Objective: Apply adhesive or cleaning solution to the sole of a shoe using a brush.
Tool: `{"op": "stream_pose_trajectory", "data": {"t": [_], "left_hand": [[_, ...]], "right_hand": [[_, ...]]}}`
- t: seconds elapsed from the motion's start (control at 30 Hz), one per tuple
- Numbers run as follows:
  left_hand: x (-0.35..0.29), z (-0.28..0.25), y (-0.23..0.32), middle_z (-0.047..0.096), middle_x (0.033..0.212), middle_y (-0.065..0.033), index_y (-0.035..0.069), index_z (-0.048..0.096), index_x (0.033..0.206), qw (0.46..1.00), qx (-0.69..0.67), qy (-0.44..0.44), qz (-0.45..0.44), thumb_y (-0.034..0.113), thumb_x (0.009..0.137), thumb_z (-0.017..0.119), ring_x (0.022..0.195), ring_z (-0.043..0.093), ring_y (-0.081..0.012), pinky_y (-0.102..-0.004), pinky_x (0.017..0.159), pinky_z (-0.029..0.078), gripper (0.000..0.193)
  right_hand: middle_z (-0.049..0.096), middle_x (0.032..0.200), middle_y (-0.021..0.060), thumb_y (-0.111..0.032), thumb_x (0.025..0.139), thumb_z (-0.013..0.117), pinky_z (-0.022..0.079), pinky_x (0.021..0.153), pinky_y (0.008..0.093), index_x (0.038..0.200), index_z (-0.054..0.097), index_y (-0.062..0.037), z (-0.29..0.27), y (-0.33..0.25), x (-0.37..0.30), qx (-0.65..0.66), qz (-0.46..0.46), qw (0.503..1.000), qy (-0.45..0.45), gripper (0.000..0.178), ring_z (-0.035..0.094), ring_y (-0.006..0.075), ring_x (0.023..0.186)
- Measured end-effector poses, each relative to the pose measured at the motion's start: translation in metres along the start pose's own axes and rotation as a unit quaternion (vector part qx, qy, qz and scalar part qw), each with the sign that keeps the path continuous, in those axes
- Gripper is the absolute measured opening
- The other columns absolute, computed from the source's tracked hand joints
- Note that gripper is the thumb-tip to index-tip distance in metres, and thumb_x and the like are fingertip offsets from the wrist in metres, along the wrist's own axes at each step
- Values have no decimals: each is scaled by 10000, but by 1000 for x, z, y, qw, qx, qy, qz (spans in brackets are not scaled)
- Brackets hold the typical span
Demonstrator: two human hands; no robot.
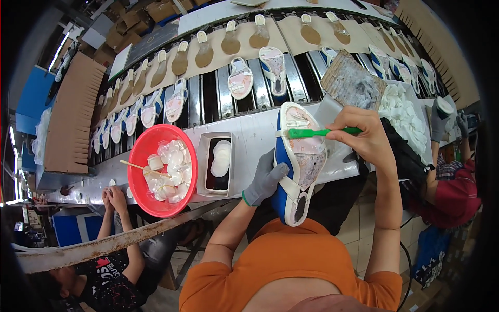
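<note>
Right hand point(358, 127), bare: forearm raised steeply from the orange sleeve point(382, 288), wrist bent, hand turned to the left. Thumb and fingers are closed in a pinch on the handle of a slim green plastic brush point(318, 133). The brush lies crosswise over the upper part of a white-strapped sandal on a blue last point(306, 158), its head near the left edge.

Left hand point(266, 179), in a grey knit glove with green cuff: forearm angled up and right, fingers curled against the blue left side; some are hidden. The sandal is held underside up, in front of the white worktable point(249, 138), narrow end toward the body.
</note>
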State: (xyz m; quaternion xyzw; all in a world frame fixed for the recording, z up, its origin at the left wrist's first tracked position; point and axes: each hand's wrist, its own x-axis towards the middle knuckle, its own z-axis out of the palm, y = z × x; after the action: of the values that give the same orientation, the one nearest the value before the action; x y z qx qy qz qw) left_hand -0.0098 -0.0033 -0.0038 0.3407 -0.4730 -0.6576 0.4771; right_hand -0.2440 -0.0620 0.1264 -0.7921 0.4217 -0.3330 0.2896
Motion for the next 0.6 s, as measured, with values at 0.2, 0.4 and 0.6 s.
{"op": "stream_pose_trajectory", "data": {"t": [0.2, 0.4, 0.6], "left_hand": [[1, -1, -3, 618, 1119, -138, -92, 471, 1274, 1000, -26, -4, -8, 499, 830, 581, 966, 592, -167, -295, 833, 479, 748], [3, 2, 0, 617, 1122, -139, -89, 479, 1263, 998, -61, 10, -29, 487, 855, 546, 965, 595, -161, -295, 831, 481, 709], [6, 1, -2, 624, 1076, -123, -83, 501, 1229, 994, -81, 67, -25, 456, 880, 509, 927, 602, -146, -290, 807, 486, 642]], "right_hand": [[592, 676, 52, -87, 720, 783, 424, 539, 268, 765, 668, 6, -4, 4, -1, 6, -44, 998, -47, 155, 580, 163, 596], [596, 685, 43, -94, 710, 783, 425, 526, 280, 744, 666, -21, -5, -1, -6, -43, -50, 997, -48, 142, 581, 178, 585], [600, 708, 44, -80, 675, 799, 423, 486, 262, 791, 689, -21, 2, -9, -20, -155, -77, 983, -63, 171, 598, 154, 594]]}}
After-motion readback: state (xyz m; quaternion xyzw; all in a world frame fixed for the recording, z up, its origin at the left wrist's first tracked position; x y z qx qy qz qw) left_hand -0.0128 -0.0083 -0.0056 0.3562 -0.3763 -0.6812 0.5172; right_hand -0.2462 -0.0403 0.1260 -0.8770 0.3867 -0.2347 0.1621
